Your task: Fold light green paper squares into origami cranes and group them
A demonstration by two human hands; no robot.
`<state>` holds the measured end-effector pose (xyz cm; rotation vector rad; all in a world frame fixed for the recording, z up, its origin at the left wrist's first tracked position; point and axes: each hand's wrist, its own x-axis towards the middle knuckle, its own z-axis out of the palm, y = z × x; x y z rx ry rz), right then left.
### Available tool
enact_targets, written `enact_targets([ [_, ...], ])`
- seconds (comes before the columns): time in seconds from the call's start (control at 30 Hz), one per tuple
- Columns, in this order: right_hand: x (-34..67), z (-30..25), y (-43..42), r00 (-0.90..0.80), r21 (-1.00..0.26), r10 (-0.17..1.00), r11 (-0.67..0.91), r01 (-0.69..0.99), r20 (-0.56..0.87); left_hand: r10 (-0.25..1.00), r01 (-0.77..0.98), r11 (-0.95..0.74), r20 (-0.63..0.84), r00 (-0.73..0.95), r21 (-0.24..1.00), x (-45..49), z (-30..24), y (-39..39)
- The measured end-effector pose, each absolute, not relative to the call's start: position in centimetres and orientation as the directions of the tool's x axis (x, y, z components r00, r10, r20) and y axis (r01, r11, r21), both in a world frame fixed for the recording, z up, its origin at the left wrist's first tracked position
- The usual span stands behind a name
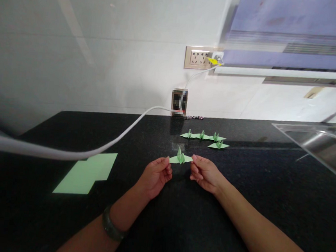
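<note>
A small green paper crane (180,157) hangs just above the black counter (237,202) between my two hands. My left hand (155,176) pinches its left wing tip with closed fingers. My right hand (205,174) pinches its right wing tip the same way. The wings are spread out flat between the pinches. Behind it, several finished green cranes (204,137) stand in a short row on the counter, one a little nearer at the right. A dark band sits on my left wrist.
Flat green paper sheets (89,173) lie at the left of the counter. A white cable (65,152) runs from the left across to a wall socket (199,57). A metal sink (322,143) is at the right. A small dark object (179,102) stands against the wall.
</note>
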<state>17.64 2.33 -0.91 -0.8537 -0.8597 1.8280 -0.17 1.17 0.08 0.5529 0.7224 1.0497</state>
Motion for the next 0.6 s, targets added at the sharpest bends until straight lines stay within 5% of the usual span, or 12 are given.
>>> enact_targets([
  [0.43, 18.27, -1.25, 2.78, -0.243, -0.982, 0.968, -0.106, -0.157, -0.065, 0.947, -0.431, 0.318, -0.259, 0.192, 0.844, -0.38, 0.08, 1.45],
  [0.6, 18.64, -1.31, 3.04, -0.181, -1.0, 0.983, -0.019, -0.013, -0.016, 0.984, -0.271, 0.162, -0.175, -0.024, 0.949, -0.66, -0.27, 1.92],
])
